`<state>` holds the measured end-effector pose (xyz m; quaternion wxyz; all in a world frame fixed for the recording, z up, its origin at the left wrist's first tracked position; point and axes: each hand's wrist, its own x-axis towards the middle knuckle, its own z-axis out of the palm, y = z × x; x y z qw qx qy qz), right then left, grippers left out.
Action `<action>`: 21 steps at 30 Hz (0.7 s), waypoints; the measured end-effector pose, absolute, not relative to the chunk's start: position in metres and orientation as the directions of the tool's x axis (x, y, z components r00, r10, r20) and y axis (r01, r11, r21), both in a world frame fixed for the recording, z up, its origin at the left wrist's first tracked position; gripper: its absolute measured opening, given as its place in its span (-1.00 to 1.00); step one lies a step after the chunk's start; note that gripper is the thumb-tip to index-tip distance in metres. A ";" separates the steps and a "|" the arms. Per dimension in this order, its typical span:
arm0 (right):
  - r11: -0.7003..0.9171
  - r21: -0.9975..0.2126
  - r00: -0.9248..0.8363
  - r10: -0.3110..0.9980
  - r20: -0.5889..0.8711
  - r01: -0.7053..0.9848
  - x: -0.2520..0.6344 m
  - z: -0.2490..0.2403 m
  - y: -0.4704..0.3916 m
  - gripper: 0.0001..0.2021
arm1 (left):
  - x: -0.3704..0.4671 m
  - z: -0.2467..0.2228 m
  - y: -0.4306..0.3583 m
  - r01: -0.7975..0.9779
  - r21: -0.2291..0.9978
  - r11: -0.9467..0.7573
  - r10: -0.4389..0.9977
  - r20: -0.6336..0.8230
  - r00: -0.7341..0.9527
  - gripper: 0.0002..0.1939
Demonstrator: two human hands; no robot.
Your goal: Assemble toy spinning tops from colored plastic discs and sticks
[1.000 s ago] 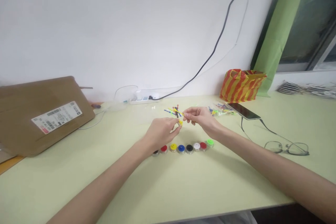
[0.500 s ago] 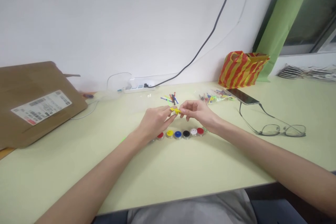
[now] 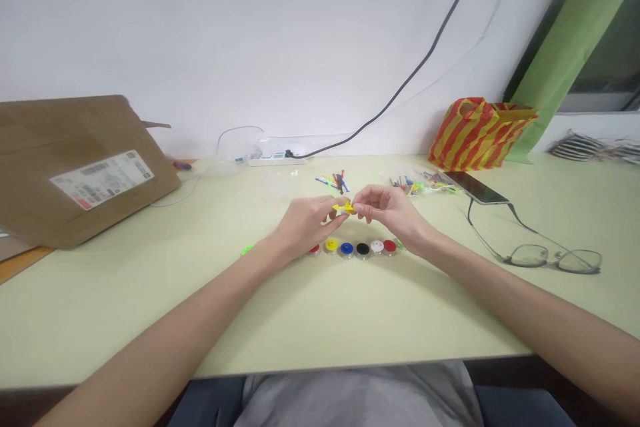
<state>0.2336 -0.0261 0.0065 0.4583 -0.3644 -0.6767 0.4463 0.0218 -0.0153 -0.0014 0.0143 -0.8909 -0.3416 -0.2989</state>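
Note:
Between my two hands, above the table, is a small yellow plastic piece (image 3: 345, 207) with a pointed end toward the left. My left hand (image 3: 313, 223) pinches it from the left, and the fingertips of my right hand (image 3: 385, 208) close on its right side. Below the hands stands a row of small round clear pieces with coloured tops: a yellow one (image 3: 332, 245), a blue one (image 3: 347, 249), a black one (image 3: 363, 250), a white one (image 3: 377, 246) and red ones (image 3: 389, 247). My left wrist partly covers the row's left end.
Behind the hands lie thin coloured plastic sticks (image 3: 340, 182) and a clear bag of coloured parts (image 3: 420, 183). To the right are a phone (image 3: 477, 188), glasses (image 3: 530, 255) and a striped bag (image 3: 480, 137). A cardboard box (image 3: 100, 167) stands left, a power strip (image 3: 270, 159) by the wall.
The view has shifted slightly, so most things appear farther right. Both hands stay together on the yellow piece, which looks turned a little, its point now more plainly to the left.

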 end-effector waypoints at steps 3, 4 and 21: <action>0.340 -0.937 -0.299 0.905 0.303 0.081 0.233 0.007 -0.026 -0.60 | 0.021 -0.001 -0.016 0.614 0.177 -0.769 0.595 0.549 0.587 -0.75; 0.342 -0.937 -0.294 0.905 0.306 0.078 0.233 0.007 -0.026 -0.59 | 0.021 -0.001 -0.016 0.616 0.172 -0.769 0.593 0.550 0.587 -0.75; 0.337 -0.940 -0.281 0.908 0.311 0.047 0.231 0.003 -0.023 -0.62 | 0.020 0.001 -0.020 0.629 0.127 -0.767 0.583 0.548 0.600 -0.73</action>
